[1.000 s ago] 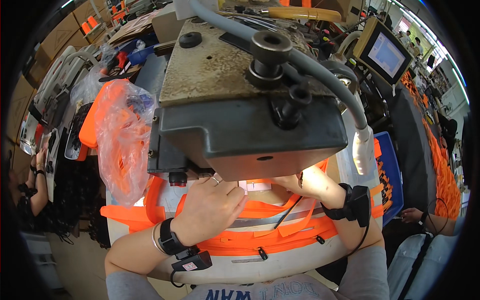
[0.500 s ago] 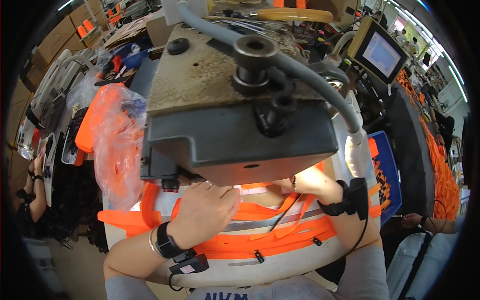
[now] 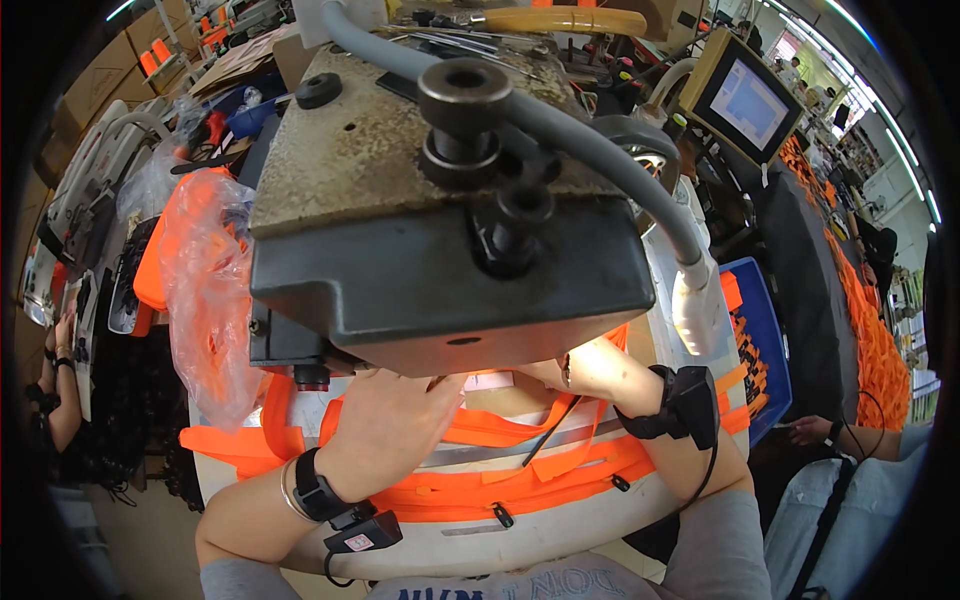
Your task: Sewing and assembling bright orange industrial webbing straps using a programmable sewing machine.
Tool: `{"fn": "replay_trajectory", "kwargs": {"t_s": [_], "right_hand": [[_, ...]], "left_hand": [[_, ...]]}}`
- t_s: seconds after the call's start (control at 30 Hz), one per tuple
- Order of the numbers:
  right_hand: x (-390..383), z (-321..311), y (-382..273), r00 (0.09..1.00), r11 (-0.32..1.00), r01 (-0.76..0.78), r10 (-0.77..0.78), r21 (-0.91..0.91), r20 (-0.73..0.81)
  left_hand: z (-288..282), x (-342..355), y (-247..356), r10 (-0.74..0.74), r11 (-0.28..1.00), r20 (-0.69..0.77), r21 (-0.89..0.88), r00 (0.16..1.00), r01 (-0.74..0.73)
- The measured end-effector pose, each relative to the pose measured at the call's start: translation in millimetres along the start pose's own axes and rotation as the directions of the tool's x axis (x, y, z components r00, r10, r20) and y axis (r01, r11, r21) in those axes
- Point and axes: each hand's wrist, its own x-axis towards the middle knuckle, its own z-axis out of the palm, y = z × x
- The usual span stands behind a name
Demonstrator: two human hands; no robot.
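A sewing machine head (image 3: 450,290) covers the middle of the view. Below its front edge, my left hand (image 3: 395,425) lies palm down over orange webbing (image 3: 500,428), its fingertips hidden beneath the head. My right hand (image 3: 590,368) reaches under from the other side, and its fingers are hidden too. Between both hands a small pinkish-white strip (image 3: 490,381) shows on the work. Nearer to me, an orange zippered strip (image 3: 555,487) with black zipper pulls (image 3: 503,515) runs across the pale table. A thin black cord or strip (image 3: 550,432) crosses the webbing near my right hand.
Orange pieces in a clear plastic bag (image 3: 207,310) hang at the table's left. On the right stand a blue bin (image 3: 770,340) of orange and black parts and a control screen (image 3: 748,103). Other people's hands (image 3: 812,430) show at both sides.
The whole view has shifted slightly, so the machine and table sit further left. My left hand has slid a little further under the head, hiding its ring. The webbing looks much the same.
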Motion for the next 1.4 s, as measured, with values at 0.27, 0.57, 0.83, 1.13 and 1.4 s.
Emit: {"fn": "replay_trajectory", "kwargs": {"t_s": [0.27,0.57,0.83,1.13,1.4], "right_hand": [[1.4,4.9,10.7,0.999,0.999,-0.048,0.048,0.000,-0.002],[2.2,15.1,21.8,0.993,0.980,0.116,-0.119,-0.160,-0.012],[-0.8,13.6,19.1,0.985,0.968,0.165,-0.172,-0.188,-0.021],[-15.8,-10.6,-15.6,0.976,0.873,0.219,-0.202,-0.437,0.084],[-20.2,1.5,-19.8,0.946,0.768,0.323,-0.285,-0.553,0.156]], "left_hand": [[-0.4,1.0,1.3,-0.023,1.000,0.037,-0.018,0.999,0.023],[3.0,0.8,-2.0,0.091,0.989,0.035,0.118,0.995,-0.094],[1.8,1.7,-1.8,0.109,0.990,0.074,0.085,0.991,-0.115],[-2.8,3.7,-3.1,0.119,0.991,0.091,0.043,0.989,-0.123],[0.6,3.3,-2.7,0.092,0.993,0.087,0.060,0.992,-0.097]]}}
